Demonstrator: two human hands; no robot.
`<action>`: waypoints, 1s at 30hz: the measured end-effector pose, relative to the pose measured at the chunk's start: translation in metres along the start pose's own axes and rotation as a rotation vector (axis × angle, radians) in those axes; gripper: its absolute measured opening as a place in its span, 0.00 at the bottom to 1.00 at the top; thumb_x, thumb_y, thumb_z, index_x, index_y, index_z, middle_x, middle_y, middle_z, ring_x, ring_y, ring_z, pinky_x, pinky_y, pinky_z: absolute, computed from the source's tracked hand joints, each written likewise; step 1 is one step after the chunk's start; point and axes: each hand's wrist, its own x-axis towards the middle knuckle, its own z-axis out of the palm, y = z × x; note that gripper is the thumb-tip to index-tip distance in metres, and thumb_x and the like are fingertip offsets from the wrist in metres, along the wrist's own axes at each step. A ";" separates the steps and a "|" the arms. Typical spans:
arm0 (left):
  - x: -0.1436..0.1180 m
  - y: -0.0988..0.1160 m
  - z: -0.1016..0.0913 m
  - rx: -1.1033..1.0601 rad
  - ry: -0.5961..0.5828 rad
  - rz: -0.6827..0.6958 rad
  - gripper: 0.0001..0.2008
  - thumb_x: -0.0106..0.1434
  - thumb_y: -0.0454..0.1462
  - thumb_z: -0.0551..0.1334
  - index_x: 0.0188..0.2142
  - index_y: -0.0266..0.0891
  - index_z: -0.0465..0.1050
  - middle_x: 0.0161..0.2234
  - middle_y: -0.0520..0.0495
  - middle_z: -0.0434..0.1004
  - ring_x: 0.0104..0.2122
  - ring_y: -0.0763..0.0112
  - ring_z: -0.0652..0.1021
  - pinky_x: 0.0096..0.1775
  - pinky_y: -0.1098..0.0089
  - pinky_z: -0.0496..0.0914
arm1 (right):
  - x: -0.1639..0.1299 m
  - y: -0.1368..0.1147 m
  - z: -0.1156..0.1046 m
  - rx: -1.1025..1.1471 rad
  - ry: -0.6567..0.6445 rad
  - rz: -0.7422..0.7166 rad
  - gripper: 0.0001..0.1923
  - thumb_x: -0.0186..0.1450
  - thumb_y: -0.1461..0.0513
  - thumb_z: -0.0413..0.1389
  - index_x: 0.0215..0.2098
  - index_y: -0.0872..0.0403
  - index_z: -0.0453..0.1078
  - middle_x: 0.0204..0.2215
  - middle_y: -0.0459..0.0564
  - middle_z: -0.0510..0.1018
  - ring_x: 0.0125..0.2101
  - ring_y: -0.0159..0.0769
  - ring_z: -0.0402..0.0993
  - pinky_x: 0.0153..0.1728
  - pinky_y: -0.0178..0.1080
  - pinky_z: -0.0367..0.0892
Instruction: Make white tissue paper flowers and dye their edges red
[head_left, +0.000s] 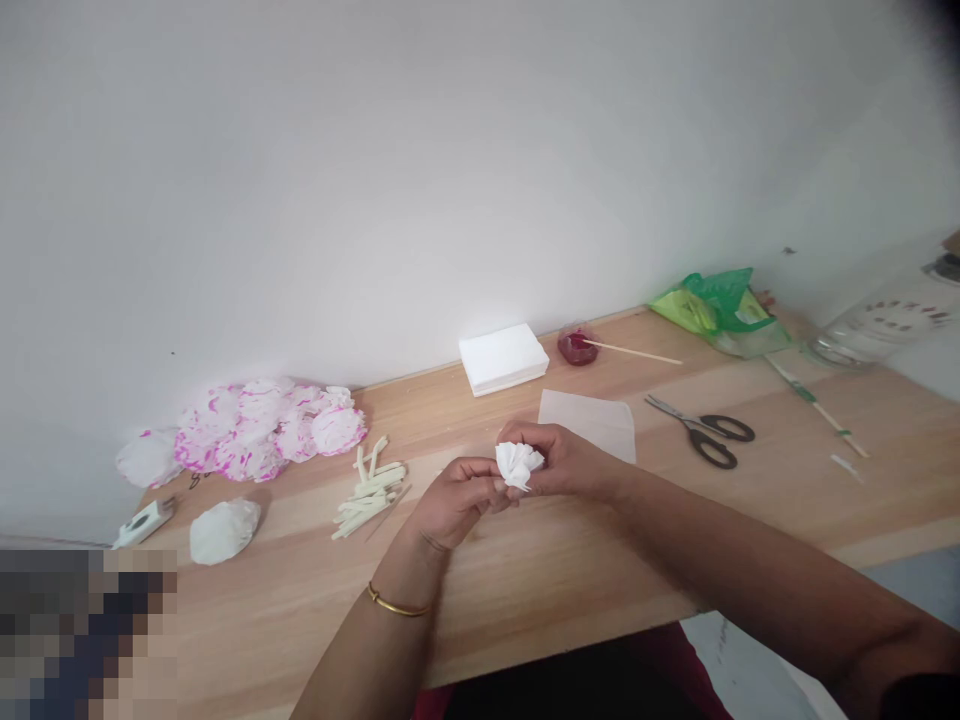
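Between my two hands, above the middle of the wooden table, is a small gathered white tissue paper flower with fanned pleats. The fingers of my left hand pinch its lower left side. From the right, my right hand curls round it with thumb and fingers. Just behind my right hand a flat white tissue sheet lies on the table, partly covered by the hand. To the left of my left hand is a loose pile of pale cream sticks or strips.
White tissue flowers with pink edges cluster at the back left, near a plain white one. Along the wall stand a stack of white tissues, a bowl of dark red liquid and a green plastic bag. Scissors lie right.
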 end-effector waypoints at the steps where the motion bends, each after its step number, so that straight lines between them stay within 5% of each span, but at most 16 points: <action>1: 0.000 0.000 0.000 0.000 -0.001 0.007 0.11 0.48 0.39 0.69 0.27 0.31 0.77 0.20 0.49 0.68 0.22 0.76 0.65 0.31 0.70 0.60 | 0.000 -0.002 0.001 -0.010 0.013 -0.017 0.14 0.51 0.57 0.65 0.30 0.55 0.68 0.29 0.45 0.66 0.29 0.30 0.62 0.29 0.33 0.59; 6: -0.001 0.006 0.002 0.177 0.038 0.103 0.11 0.53 0.42 0.66 0.28 0.33 0.76 0.19 0.52 0.64 0.23 0.77 0.63 0.32 0.71 0.60 | -0.001 -0.008 0.000 -0.087 0.097 -0.018 0.13 0.54 0.54 0.63 0.29 0.55 0.69 0.25 0.44 0.68 0.26 0.30 0.62 0.27 0.34 0.57; 11: -0.002 0.009 0.007 0.800 0.213 0.514 0.11 0.62 0.41 0.58 0.33 0.38 0.77 0.30 0.45 0.71 0.33 0.68 0.70 0.37 0.69 0.63 | 0.001 -0.008 -0.001 -0.256 0.277 0.006 0.13 0.53 0.54 0.63 0.27 0.54 0.69 0.24 0.44 0.70 0.26 0.32 0.63 0.27 0.34 0.56; 16: 0.002 -0.002 0.008 1.248 0.465 0.857 0.10 0.63 0.36 0.54 0.33 0.40 0.76 0.29 0.43 0.71 0.33 0.65 0.69 0.41 0.63 0.64 | 0.005 0.003 0.013 0.010 0.393 0.170 0.17 0.53 0.51 0.63 0.25 0.53 0.62 0.16 0.40 0.67 0.20 0.29 0.61 0.24 0.34 0.56; 20: 0.003 -0.005 0.011 1.340 0.542 0.938 0.10 0.62 0.34 0.55 0.35 0.42 0.76 0.26 0.46 0.69 0.31 0.66 0.69 0.48 0.59 0.62 | 0.006 0.011 0.024 0.194 0.481 0.186 0.18 0.53 0.49 0.62 0.28 0.53 0.63 0.16 0.39 0.66 0.18 0.28 0.59 0.21 0.34 0.53; 24: 0.003 0.000 0.012 1.038 0.505 0.746 0.09 0.61 0.37 0.57 0.32 0.41 0.76 0.28 0.46 0.70 0.33 0.66 0.69 0.44 0.62 0.63 | 0.006 0.012 0.021 0.312 0.405 0.165 0.19 0.55 0.48 0.60 0.30 0.54 0.65 0.18 0.41 0.66 0.20 0.27 0.59 0.23 0.33 0.55; 30: 0.008 0.004 0.006 -0.132 0.235 0.258 0.08 0.54 0.39 0.65 0.25 0.37 0.70 0.23 0.53 0.65 0.25 0.76 0.67 0.41 0.63 0.66 | 0.009 0.012 0.007 0.511 0.308 0.174 0.22 0.59 0.44 0.54 0.34 0.55 0.69 0.27 0.45 0.69 0.22 0.26 0.61 0.25 0.34 0.60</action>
